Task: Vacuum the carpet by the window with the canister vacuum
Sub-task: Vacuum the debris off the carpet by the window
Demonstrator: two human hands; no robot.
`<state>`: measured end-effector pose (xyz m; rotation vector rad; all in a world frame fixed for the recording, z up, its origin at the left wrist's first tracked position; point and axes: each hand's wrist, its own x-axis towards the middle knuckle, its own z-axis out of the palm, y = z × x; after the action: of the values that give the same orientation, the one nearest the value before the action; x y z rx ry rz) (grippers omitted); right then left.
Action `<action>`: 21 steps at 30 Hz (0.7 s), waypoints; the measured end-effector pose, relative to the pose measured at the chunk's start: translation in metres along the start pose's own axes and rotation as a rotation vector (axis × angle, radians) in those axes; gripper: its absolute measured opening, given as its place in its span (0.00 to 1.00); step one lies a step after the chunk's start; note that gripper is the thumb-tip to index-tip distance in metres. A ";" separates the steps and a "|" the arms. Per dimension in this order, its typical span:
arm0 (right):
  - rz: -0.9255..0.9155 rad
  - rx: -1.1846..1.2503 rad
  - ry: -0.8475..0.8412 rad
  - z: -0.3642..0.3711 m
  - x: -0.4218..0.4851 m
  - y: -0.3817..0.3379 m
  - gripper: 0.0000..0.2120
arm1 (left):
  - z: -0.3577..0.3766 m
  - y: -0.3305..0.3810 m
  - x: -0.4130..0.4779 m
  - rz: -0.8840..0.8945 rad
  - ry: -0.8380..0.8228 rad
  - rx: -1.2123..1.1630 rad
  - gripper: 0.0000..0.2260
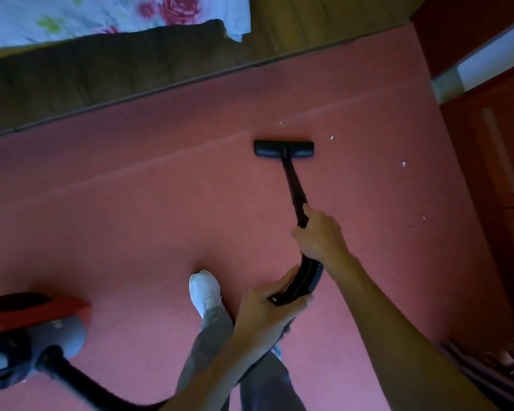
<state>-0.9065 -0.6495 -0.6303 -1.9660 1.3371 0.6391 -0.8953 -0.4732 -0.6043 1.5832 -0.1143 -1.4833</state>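
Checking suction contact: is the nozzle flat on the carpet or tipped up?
Flat, it seems: the nozzle lies level on the carpet, no gap under either end; the wand slants back to the right hand.

The carpet [160, 218] is showing pinkish red, dotted with white scraps [331, 137]. The vacuum head [283, 149] is looking black, the canister [57, 327] red and grey, the bedsheet [101, 13] pale blue with pink roses.
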 end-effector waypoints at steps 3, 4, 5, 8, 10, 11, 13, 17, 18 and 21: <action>-0.063 -0.147 0.019 -0.013 0.033 -0.018 0.24 | 0.013 0.002 0.029 0.075 0.076 -0.124 0.20; -0.071 -0.203 0.021 -0.014 0.044 -0.023 0.22 | 0.017 0.003 0.038 0.100 0.101 -0.152 0.20; -0.070 -0.247 0.023 -0.016 0.051 -0.026 0.21 | 0.020 0.004 0.044 0.121 0.113 -0.170 0.21; -0.081 -0.294 0.026 -0.018 0.053 -0.023 0.22 | 0.026 0.000 0.052 0.163 0.085 -0.174 0.22; -0.076 -0.223 0.041 -0.018 0.039 -0.012 0.22 | 0.028 -0.009 0.046 0.171 0.071 -0.131 0.22; -0.067 -0.173 0.042 -0.015 0.031 -0.006 0.23 | 0.031 -0.016 0.040 0.163 0.079 -0.109 0.22; -0.057 -0.127 0.028 -0.010 0.013 0.004 0.25 | 0.037 -0.029 0.026 0.158 0.109 -0.063 0.21; -0.028 -0.133 0.002 -0.005 -0.015 0.022 0.29 | 0.053 -0.046 -0.001 0.194 0.139 0.050 0.19; -0.017 -0.133 0.008 -0.005 -0.017 0.026 0.29 | 0.055 -0.048 -0.002 0.189 0.141 0.050 0.20; 0.005 -0.106 0.047 -0.001 -0.009 0.025 0.30 | 0.053 -0.048 0.009 0.138 0.160 0.073 0.18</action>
<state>-0.9331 -0.6509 -0.6294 -2.0747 1.3611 0.6829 -0.9607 -0.4804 -0.6341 1.7110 -0.1844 -1.2541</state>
